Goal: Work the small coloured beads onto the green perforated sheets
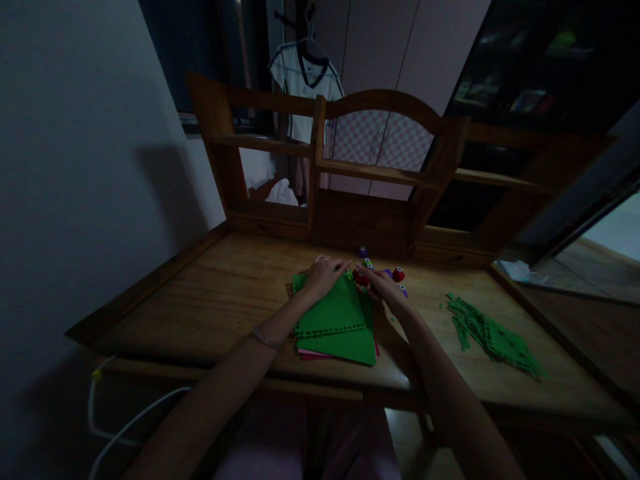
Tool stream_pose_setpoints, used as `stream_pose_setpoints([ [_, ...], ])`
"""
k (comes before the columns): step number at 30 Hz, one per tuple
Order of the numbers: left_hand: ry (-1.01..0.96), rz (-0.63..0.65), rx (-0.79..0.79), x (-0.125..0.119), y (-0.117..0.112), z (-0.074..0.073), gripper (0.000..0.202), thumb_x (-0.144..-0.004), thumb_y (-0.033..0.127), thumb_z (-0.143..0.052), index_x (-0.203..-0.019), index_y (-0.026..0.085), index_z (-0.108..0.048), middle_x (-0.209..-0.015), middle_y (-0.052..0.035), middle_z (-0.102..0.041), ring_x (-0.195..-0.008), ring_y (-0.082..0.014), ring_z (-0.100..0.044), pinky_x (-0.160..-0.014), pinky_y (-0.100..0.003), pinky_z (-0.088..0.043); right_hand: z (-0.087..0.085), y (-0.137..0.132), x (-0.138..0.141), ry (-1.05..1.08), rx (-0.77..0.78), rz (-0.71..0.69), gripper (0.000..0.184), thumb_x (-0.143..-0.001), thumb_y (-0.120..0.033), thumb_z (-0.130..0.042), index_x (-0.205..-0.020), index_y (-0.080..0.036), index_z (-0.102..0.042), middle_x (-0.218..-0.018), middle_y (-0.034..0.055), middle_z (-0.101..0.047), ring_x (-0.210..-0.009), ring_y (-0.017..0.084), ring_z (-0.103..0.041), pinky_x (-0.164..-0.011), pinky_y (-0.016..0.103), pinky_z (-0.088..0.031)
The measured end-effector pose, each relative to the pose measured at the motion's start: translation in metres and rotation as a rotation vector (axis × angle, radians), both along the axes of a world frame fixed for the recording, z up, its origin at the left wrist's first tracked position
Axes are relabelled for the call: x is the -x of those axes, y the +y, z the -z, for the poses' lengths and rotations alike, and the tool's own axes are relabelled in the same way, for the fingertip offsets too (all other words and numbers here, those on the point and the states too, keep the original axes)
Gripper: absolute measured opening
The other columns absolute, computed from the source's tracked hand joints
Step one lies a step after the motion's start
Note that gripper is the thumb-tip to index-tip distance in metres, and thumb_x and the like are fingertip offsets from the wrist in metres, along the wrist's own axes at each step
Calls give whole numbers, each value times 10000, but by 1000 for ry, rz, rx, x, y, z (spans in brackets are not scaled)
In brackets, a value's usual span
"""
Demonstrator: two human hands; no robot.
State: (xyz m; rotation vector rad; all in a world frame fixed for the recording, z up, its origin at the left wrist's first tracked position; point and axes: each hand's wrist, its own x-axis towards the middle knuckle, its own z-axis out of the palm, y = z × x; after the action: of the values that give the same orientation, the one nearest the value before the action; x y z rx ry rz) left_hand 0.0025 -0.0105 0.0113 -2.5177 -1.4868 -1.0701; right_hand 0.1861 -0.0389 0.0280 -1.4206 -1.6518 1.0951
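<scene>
A stack of green paper sheets point(345, 323) lies on the wooden desk point(225, 293), with a pink sheet showing under its near edge. My left hand point(324, 275) rests flat on the far end of the top green sheet, fingers stretched out. My right hand point(383, 285) is closed around a small red paper punch point(361, 278) at the sheet's far right corner. Several other small punches, one red point(398, 273) and one purple point(363, 251), stand just beyond the hands.
A pile of cut green paper strips point(493, 337) lies on the desk's right side. A wooden shelf unit point(385, 173) rises along the desk's back edge. A white cable point(115, 427) hangs at lower left. The room is dim.
</scene>
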Motion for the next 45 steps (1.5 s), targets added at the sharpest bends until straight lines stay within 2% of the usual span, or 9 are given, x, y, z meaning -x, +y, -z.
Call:
stream_pose_setpoints([
  [7, 1, -1, 17, 0, 1, 0, 452, -919, 489, -334, -796, 199, -659, -747, -36, -667, -752, -167, -586, -793, -295, -357, 5, 6, -2, -12, 21, 17, 538, -750, -714, -431, -608, -197, -480, -386, -20, -412, -352, 100, -358, -385, 250, -260],
  [20, -7, -4, 37, 0, 1, 0, 464, -914, 500, -340, -794, 190, -663, -759, -45, -672, -773, -168, -598, -805, -297, -358, 3, 2, -2, -8, 18, 5, 561, -718, -746, -445, -606, -200, -503, -396, -14, -422, -357, 99, -357, -404, 264, -251],
  [25, -13, 5, 38, 1, 1, 1, 472, -913, 507, -336, -803, 192, -669, -759, -45, -671, -779, -169, -595, -801, -298, -357, 1, 1, -2, -19, -11, -3, 564, -739, -732, -430, -558, -199, -473, -374, -12, -406, -351, 104, -357, -410, 270, -251],
  [37, -12, 15, 19, 1, 2, 1, 476, -908, 519, -333, -811, 197, -670, -758, -41, -672, -761, -175, -591, -782, -301, -350, 1, 1, -1, -20, 8, 10, 539, -759, -702, -435, -585, -195, -498, -377, -4, -398, -356, 111, -359, -410, 277, -262],
  [45, -8, -1, 32, 1, 3, 2, 494, -905, 532, -324, -805, 189, -665, -763, -46, -678, -756, -172, -598, -791, -298, -352, 1, 1, 0, 71, 7, -13, 508, -712, -676, -531, -658, -170, -517, -449, -26, -427, -393, 85, -381, -390, 227, -247],
])
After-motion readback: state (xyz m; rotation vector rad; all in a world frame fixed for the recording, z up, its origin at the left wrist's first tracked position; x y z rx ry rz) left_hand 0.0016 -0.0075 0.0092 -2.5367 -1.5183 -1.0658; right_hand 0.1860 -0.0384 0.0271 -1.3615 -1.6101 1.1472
